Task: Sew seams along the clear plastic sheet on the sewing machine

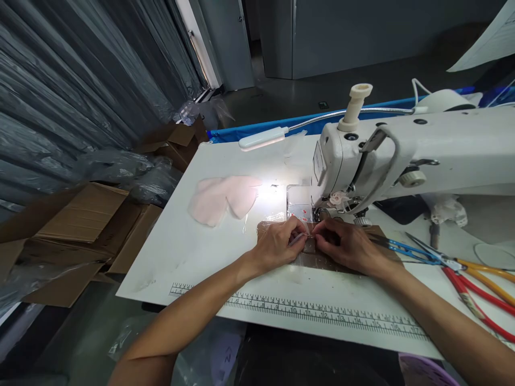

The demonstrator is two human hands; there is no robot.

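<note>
My left hand (280, 239) and my right hand (343, 242) meet in front of the sewing machine (341, 155), fingertips pinched and almost touching. A thin pale strip (296, 239) shows at the fingers of my left hand. What the right fingertips pinch is too small to make out. Both hands rest over a brown board (322, 261) lying before the needle area. Just behind them is the metal needle plate (300, 201), lit brightly. Pale pink fabric pieces (225, 198) lie flat on the white table to the left.
Blue-handled snips (414, 251), orange-handled scissors (483, 273) and red-handled scissors (470, 292) lie by my right forearm. A lamp (263, 139) on a flexible neck hangs over the table (177, 246), whose front edge carries a printed ruler (306, 311). Open cardboard boxes (80, 214) stand left.
</note>
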